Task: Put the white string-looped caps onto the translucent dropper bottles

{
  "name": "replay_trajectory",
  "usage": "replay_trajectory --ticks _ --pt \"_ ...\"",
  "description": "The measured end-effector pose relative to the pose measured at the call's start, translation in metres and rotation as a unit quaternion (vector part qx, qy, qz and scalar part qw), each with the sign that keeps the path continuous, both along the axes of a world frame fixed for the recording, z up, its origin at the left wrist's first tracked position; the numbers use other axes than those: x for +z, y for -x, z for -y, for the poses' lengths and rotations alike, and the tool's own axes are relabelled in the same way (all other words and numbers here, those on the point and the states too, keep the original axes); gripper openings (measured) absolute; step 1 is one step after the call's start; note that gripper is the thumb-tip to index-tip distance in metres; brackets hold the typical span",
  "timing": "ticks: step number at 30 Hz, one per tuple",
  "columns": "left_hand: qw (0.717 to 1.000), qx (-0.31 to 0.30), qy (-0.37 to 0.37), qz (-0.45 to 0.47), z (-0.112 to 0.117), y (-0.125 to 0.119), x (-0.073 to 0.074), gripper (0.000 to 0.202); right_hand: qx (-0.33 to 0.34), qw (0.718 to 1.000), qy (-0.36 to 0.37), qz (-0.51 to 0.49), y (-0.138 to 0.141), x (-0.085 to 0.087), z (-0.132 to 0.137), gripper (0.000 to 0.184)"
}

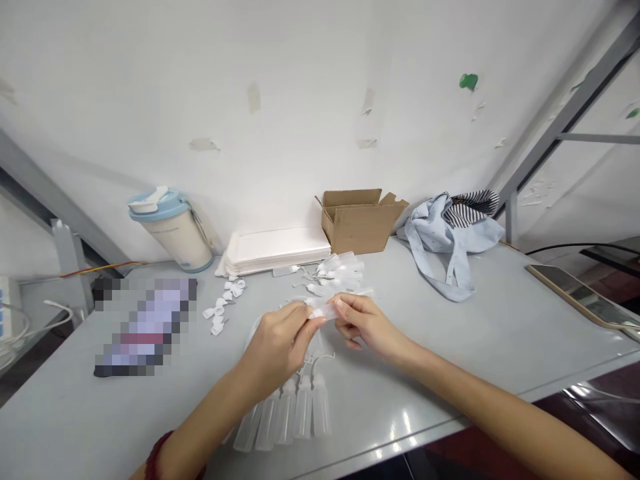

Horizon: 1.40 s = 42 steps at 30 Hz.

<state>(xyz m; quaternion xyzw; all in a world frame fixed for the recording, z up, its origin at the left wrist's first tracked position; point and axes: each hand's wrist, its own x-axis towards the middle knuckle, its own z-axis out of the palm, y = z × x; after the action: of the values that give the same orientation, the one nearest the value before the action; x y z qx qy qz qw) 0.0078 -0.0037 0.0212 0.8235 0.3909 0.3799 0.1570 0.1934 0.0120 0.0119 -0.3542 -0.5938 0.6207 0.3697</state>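
Observation:
Both hands meet above the middle of the grey table (500, 333). My left hand (277, 347) and my right hand (363, 323) pinch the two ends of one small clear plastic bottle (323, 311), held level between them. Below my left hand, a row of several clear bottles (287, 413) lies side by side near the front edge. A loose heap of more clear bottles (337, 273) lies just behind the hands. Small white caps (223, 307) are scattered to the left.
At the back stand a lidded blue-and-cream jug (173, 230), a stack of white sheets (275, 250), an open cardboard box (357, 217) and a crumpled light-blue cloth bag (453, 233). A blurred-out flat object (145, 327) lies left; a tablet (583, 297) lies right.

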Motion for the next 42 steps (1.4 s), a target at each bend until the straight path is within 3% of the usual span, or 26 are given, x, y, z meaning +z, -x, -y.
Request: replay_trajectory --ticks 2,4,6,8,10,12,14,17,21,25,27,30,33,35,38,40,42 --pt "0.994 -0.005 -0.096 -0.047 0.000 0.002 -0.005 0.027 0.042 0.991 0.118 -0.052 -0.001 0.001 -0.002 0.042" --pt "0.993 -0.008 -0.102 -0.061 0.000 0.003 -0.004 0.025 0.051 0.987 0.140 -0.063 -0.002 0.002 -0.004 0.043" --pt "0.999 -0.004 -0.025 -0.039 0.000 0.003 0.003 0.027 0.032 0.996 0.068 -0.039 -0.002 0.003 -0.004 0.037" --pt "0.996 -0.001 0.094 0.004 0.000 0.003 0.012 0.029 -0.010 0.997 -0.077 0.029 -0.002 0.003 -0.002 0.031" --pt "0.980 -0.001 0.192 0.054 0.000 0.002 0.018 0.031 -0.057 0.966 -0.230 0.106 -0.002 0.003 0.000 0.026" --pt "0.966 -0.005 0.239 0.100 -0.001 0.002 0.021 0.033 -0.091 0.926 -0.335 0.147 -0.001 0.003 0.002 0.021" --pt "0.955 -0.007 0.265 0.135 -0.004 0.003 0.020 0.037 -0.105 0.901 -0.391 0.152 -0.001 0.002 0.003 0.020" --pt "0.934 -0.008 0.313 0.171 -0.009 0.005 0.019 0.041 -0.115 0.890 -0.416 0.144 -0.001 0.001 0.004 0.020" --pt "0.927 -0.031 0.329 0.175 -0.010 0.007 0.022 0.032 -0.125 0.895 -0.403 0.143 -0.003 0.002 0.004 0.020" --pt "0.960 -0.019 0.256 0.115 0.000 0.006 0.025 0.033 -0.103 0.920 -0.350 0.143 -0.004 0.002 0.005 0.022" --pt "0.980 -0.005 0.188 0.064 0.003 0.006 0.023 0.038 -0.075 0.956 -0.260 0.117 -0.003 0.002 0.005 0.029" --pt "0.999 -0.007 0.030 -0.019 0.004 0.006 0.015 0.034 -0.021 0.997 -0.063 0.037 0.000 0.001 0.003 0.042" --pt "0.989 -0.005 -0.109 -0.104 0.001 0.005 0.002 0.030 0.006 0.997 0.073 -0.009 0.000 0.002 -0.001 0.044" --pt "0.978 0.000 -0.143 -0.149 -0.002 0.005 -0.004 0.029 0.009 0.993 0.120 -0.006 0.000 0.003 -0.004 0.048" --pt "0.980 -0.002 -0.118 -0.158 -0.008 0.009 -0.006 0.027 0.002 0.990 0.139 0.009 -0.001 0.003 -0.007 0.049" --pt "0.988 0.015 -0.074 -0.134 -0.014 0.017 -0.002 0.023 -0.030 0.995 0.083 0.041 0.000 0.002 -0.008 0.042" --pt "0.989 0.071 -0.039 -0.120 -0.023 0.027 0.002 0.024 -0.073 0.993 -0.007 0.094 0.001 0.001 -0.009 0.033"
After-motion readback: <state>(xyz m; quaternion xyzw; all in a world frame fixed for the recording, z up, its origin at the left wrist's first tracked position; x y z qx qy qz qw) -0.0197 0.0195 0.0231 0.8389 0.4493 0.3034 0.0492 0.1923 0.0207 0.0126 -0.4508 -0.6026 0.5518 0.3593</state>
